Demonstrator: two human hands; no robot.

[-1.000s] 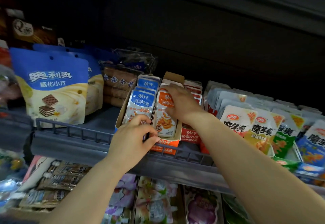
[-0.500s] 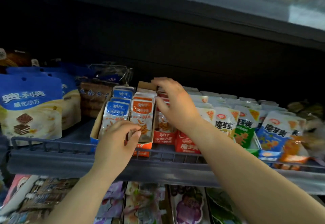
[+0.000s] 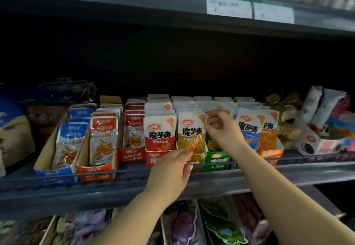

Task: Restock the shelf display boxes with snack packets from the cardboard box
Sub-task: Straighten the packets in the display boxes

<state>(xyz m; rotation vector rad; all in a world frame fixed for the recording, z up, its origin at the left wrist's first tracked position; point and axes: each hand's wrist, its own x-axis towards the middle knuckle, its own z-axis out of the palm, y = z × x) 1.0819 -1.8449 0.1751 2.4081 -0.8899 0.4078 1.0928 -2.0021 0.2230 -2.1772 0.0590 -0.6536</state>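
A row of display boxes stands on the middle shelf, each full of upright snack packets. My right hand [image 3: 221,129] pinches the top right corner of the front yellow packet [image 3: 190,131] in the yellow box. My left hand [image 3: 172,169] touches the bottom edge of that same packet at the box's front lip. To its left are a red packet [image 3: 159,133] in a red box, then a darker red box [image 3: 132,154], an orange box [image 3: 96,169] and a blue box [image 3: 55,171]. A green box [image 3: 217,158] sits partly behind my right wrist. The cardboard box is out of view.
A grey shelf rail [image 3: 115,189] runs along the front of the boxes. Blue and orange packets [image 3: 249,127] continue to the right, then loose wrapped snacks [image 3: 284,110] and a white cookie box [image 3: 315,142]. The shelf above [image 3: 172,2] carries price labels. Bagged goods fill the shelf below.
Both hands have left the orange and blue boxes and shifted right to the yellow box. The view has swung to the right and upward.
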